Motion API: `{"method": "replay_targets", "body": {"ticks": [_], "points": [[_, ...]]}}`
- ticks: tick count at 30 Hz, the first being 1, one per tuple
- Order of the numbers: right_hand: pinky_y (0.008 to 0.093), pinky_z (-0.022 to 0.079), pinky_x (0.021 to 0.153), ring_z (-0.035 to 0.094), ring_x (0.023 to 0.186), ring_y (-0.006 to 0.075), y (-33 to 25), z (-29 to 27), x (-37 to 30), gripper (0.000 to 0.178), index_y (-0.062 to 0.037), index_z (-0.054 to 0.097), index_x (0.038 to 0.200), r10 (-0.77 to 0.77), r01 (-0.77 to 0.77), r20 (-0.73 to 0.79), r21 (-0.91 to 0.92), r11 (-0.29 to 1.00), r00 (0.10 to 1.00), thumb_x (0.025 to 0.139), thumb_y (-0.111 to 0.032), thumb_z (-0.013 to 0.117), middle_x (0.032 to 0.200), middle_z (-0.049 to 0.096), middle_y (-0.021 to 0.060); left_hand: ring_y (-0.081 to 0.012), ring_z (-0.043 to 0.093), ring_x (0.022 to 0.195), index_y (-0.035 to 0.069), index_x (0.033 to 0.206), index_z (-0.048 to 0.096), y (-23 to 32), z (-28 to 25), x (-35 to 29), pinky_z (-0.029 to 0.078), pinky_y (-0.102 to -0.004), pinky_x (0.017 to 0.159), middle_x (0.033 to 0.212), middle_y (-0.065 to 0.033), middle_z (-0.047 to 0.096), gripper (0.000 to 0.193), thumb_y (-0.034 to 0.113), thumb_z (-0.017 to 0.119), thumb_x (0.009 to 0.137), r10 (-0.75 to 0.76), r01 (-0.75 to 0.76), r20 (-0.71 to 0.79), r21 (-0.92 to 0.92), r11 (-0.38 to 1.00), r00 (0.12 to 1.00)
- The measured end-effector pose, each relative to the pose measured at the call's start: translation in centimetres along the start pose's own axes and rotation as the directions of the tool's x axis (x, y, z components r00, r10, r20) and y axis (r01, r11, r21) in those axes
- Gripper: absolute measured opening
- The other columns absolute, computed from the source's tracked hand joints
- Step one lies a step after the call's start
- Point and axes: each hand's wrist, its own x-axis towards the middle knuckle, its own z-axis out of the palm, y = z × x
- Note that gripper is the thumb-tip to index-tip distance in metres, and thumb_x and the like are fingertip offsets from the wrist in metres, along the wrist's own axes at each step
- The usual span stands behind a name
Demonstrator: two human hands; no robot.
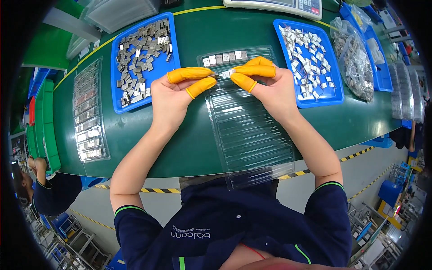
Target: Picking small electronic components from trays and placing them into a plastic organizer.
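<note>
My left hand (171, 96) and my right hand (276, 92) meet over the far end of a clear plastic slotted tray (247, 130). Yellow finger cots cover the thumbs and some fingers of both. Between the fingertips is a small USB connector (226, 74), with a pale face and a darker end at the left. Each hand pinches one side of it; the fingers partly hide it, so I cannot tell whether it is one piece or two joined. Just beyond, a row of similar USB connectors (225, 58) lies in the tray's far slot.
A blue tray (176, 47) of loose metal connectors stands left, another blue tray (336, 92) of small white parts right. Farther left lies a filled clear tray (92, 112). Bagged parts (357, 67) and a scale (279, 5) stand beyond. Another person's hand (39, 164) is at far left.
</note>
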Motion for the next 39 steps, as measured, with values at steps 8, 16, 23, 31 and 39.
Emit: {"method": "replay_targets", "body": {"ticks": [8,16,23,31,39], "points": [[0.0219,0.045,0.073,0.057,0.080,0.0127,-0.4,0.1,-0.2,0.017,0.0025,0.066,0.089,0.046,-0.046,0.123,-0.006,0.999,0.991,0.072,0.001,0.068,0.085,0.060,0.0064,-0.0181,0.063,0.084,-0.005,0.089,0.064,-0.4,-0.1,-0.1,0.051,-0.0273,0.081,0.090,-0.0132,0.065,0.018,-0.007,0.066,0.072,-0.083,0.084,0.006,-0.061,0.995,0.996],[0.0215,0.047,0.072,0.059,0.077,0.0102,-0.7,-0.5,0.1,0.017,-0.0002,0.068,0.090,0.181,-0.217,0.247,0.129,0.968,0.952,0.073,-0.003,0.068,0.085,0.064,0.0055,-0.0189,0.064,0.080,-0.006,0.089,0.064,0.0,-0.5,-0.1,0.052,-0.0280,0.077,0.087,-0.0144,0.065,0.019,-0.007,0.067,0.071,-0.087,0.093,0.125,-0.046,0.995,0.988],[0.0227,0.048,0.077,0.060,0.083,0.0108,-1.7,-0.3,-0.3,0.024,0.0011,0.067,0.092,0.201,-0.319,0.422,0.233,0.919,0.884,0.069,-0.003,0.072,0.090,0.065,0.0054,-0.0190,0.064,0.075,-0.006,0.090,0.063,-0.2,-0.9,-0.6,0.053,-0.0276,0.069,0.085,-0.0148,0.065,0.018,-0.005,0.067,0.072,-0.012,0.062,0.317,-0.148,0.987,0.948],[0.0257,0.046,0.074,0.060,0.079,0.0137,-1.7,-0.6,0.5,0.016,-0.0022,0.067,0.089,-0.238,0.255,0.243,-0.041,0.966,0.940,0.074,-0.007,0.068,0.084,0.065,0.0054,-0.0213,0.064,0.082,-0.006,0.098,0.061,-0.3,0.2,-0.4,0.053,-0.0294,0.074,0.092,-0.0153,0.064,0.024,-0.005,0.065,0.074,-0.061,0.166,0.279,-0.368,0.915,0.958],[0.0333,0.043,0.084,0.058,0.080,0.0187,0.9,-4.1,3.8,0.014,-0.0061,0.069,0.078,-0.545,0.462,0.225,-0.817,0.346,0.807,0.066,-0.013,0.069,0.079,0.064,0.0070,-0.0231,0.064,0.083,-0.005,0.099,0.061,-0.4,0.4,-0.7,0.052,-0.0286,0.075,0.094,-0.0163,0.063,0.019,0.001,0.059,0.082,-0.047,0.066,0.247,-0.070,0.995,0.968]]}}
